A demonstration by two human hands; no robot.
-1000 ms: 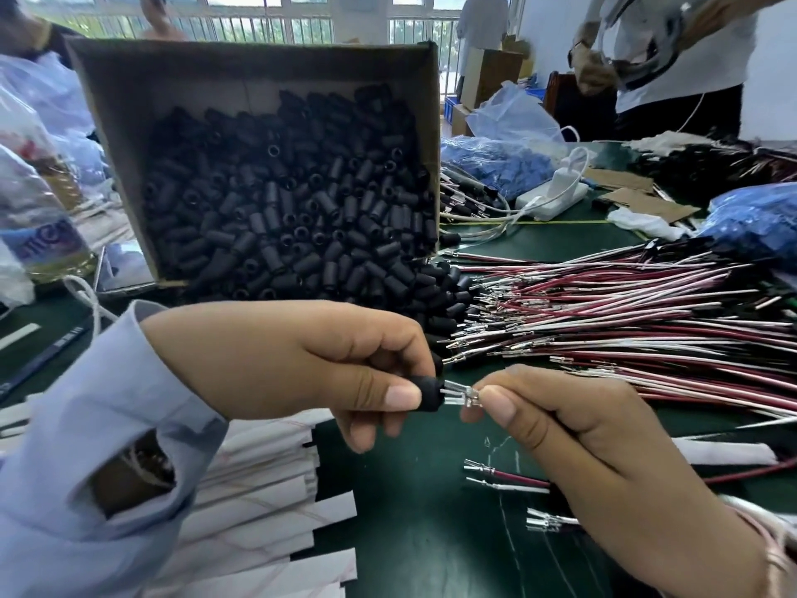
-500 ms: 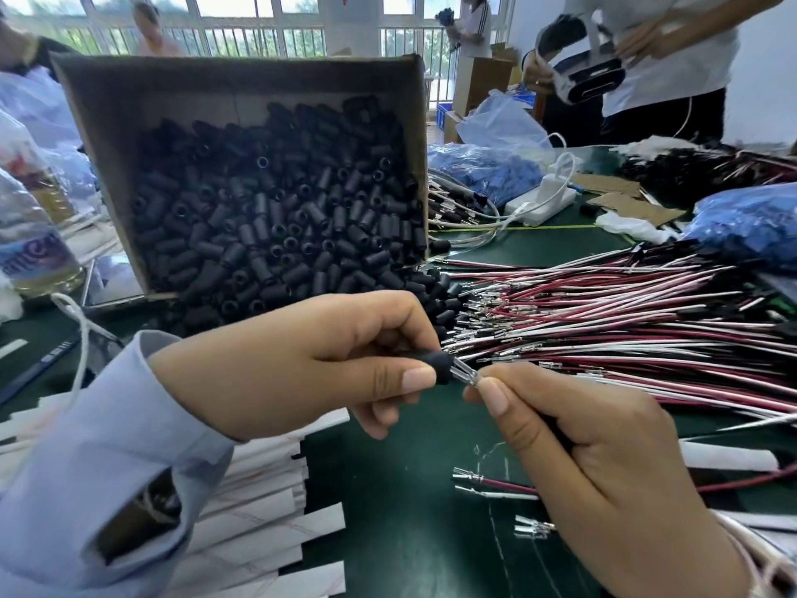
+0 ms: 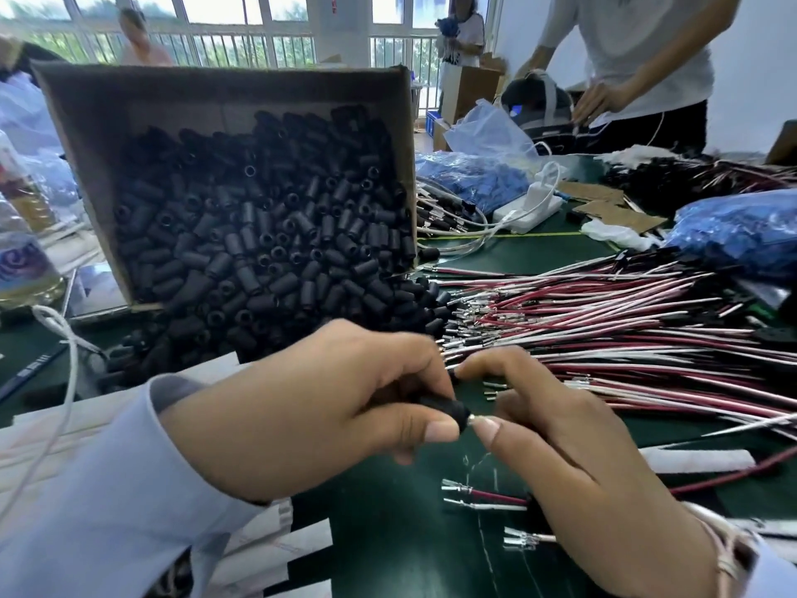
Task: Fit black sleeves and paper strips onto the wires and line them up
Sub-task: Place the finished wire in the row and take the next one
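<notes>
My left hand (image 3: pixel 310 403) pinches a black sleeve (image 3: pixel 446 408) between thumb and fingers. My right hand (image 3: pixel 573 463) holds a wire whose metal terminal tip (image 3: pixel 473 419) shows just at the sleeve's mouth. Most of that wire is hidden under my right palm. A tilted cardboard box (image 3: pixel 86 105) full of black sleeves (image 3: pixel 267 235) stands behind my hands. A large pile of red and white wires (image 3: pixel 604 321) lies to the right. White paper strips (image 3: pixel 276 550) lie under my left forearm. A few wire ends (image 3: pixel 474 500) lie on the green mat below my hands.
Blue plastic bags (image 3: pixel 742 230) and a white power strip (image 3: pixel 532 207) sit at the back right. A bottle (image 3: pixel 21 252) stands at far left. People stand beyond the table; one in a white shirt (image 3: pixel 625 58) handles something.
The terminal has gone deeper into the sleeve; only its tip shows. Both hands have dropped slightly towards the mat and closed together.
</notes>
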